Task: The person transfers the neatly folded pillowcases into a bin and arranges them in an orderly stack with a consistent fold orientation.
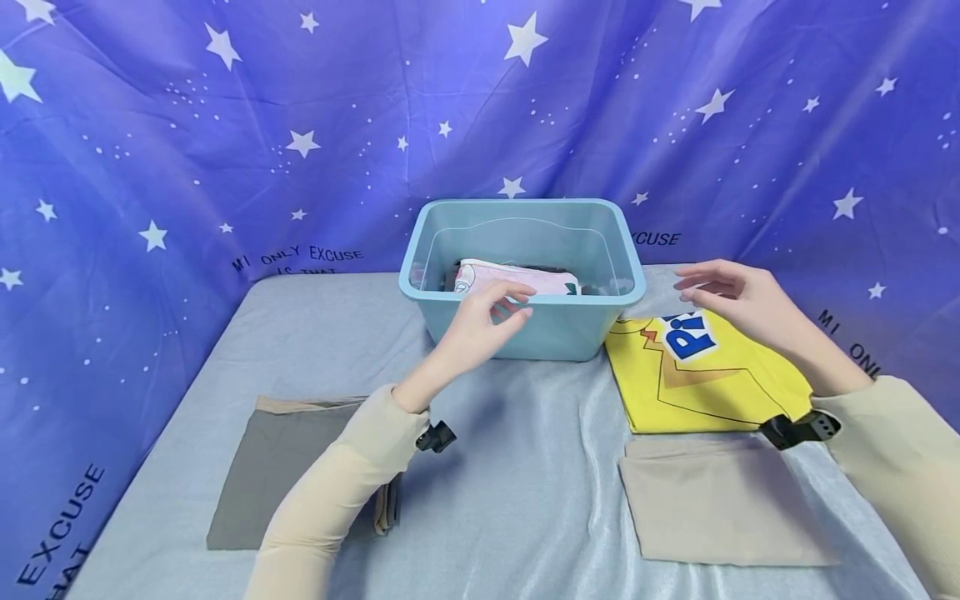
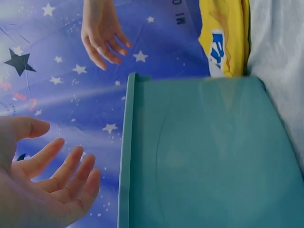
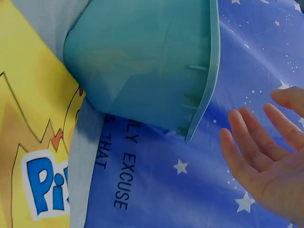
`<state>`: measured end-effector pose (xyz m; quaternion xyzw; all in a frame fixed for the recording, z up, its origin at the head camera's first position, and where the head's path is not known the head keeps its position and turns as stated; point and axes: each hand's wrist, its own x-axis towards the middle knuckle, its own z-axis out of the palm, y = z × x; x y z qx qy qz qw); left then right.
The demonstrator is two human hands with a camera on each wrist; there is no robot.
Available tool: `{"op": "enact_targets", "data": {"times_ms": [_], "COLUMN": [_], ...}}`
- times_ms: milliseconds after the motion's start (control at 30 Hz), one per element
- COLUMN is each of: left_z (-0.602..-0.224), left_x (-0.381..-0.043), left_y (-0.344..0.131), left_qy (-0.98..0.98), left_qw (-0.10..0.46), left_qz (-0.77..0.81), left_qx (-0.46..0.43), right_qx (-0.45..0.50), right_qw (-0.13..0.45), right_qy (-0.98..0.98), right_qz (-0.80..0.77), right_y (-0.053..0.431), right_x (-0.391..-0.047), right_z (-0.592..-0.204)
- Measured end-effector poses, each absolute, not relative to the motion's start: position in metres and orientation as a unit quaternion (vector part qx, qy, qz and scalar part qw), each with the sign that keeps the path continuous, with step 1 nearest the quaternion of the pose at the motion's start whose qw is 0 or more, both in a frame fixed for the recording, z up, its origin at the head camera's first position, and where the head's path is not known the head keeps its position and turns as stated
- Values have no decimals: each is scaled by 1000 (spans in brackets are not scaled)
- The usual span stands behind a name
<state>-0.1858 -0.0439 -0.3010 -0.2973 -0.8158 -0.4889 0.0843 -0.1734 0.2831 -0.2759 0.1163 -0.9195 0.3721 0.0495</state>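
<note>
A blue-green plastic bin (image 1: 517, 329) stands at the back of the table, with a folded pink-and-white cloth (image 1: 517, 277) inside. My left hand (image 1: 483, 327) hovers at the bin's front rim, fingers loosely bent and nothing between them; the left wrist view shows the same hand (image 2: 57, 180) beside the bin wall (image 2: 213, 152). To the right of the bin, my right hand (image 1: 738, 296) is held in the air above a folded yellow garment (image 1: 705, 392) with blue lettering. In the right wrist view its fingers (image 3: 251, 147) are spread loosely and hold nothing.
A folded grey garment (image 1: 277, 475) with a tan edge lies at the front left, partly behind my left sleeve. A folded beige cloth (image 1: 720, 504) lies in front of the yellow garment. Behind the table hangs a purple-blue star-printed curtain (image 1: 360, 108).
</note>
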Motion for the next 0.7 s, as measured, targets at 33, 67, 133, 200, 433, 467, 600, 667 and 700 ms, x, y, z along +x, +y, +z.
{"op": "enact_targets", "data": {"times_ms": [33,67,133,200,433,467,600,667,700], "left_z": [-302,-303,-305,-307,-313,-314,-320,-324,-327], "left_x": [-184,-183,-180,-178,-172,-171,-169,-168,-168], "left_y": [-42,-40,-36,-32,-19,-17,-8,-4,-1], "left_qy": [-816,-816,-817,-817,-812,-811,-807,-806,-806], "left_qw": [82,78,68,60,49,45,21,9,5], "left_qz": [-488,-488,-487,-488,-496,-497,-501,-501,-501], "left_qx": [-299,-301,-302,-301,-303,-305,-312,-314,-316], "right_qx": [114,112,113,114,105,103,97,95,96], "right_qw": [49,50,51,54,56,56,62,62,61], "right_qy": [-920,-921,-920,-918,-914,-914,-913,-914,-915], "right_qz": [371,370,373,377,389,388,390,389,388], "right_y": [285,287,291,294,307,309,316,321,323], "right_x": [-173,-172,-170,-169,-163,-163,-160,-159,-158], "right_z": [-277,-278,-280,-282,-288,-289,-295,-298,-299]}}
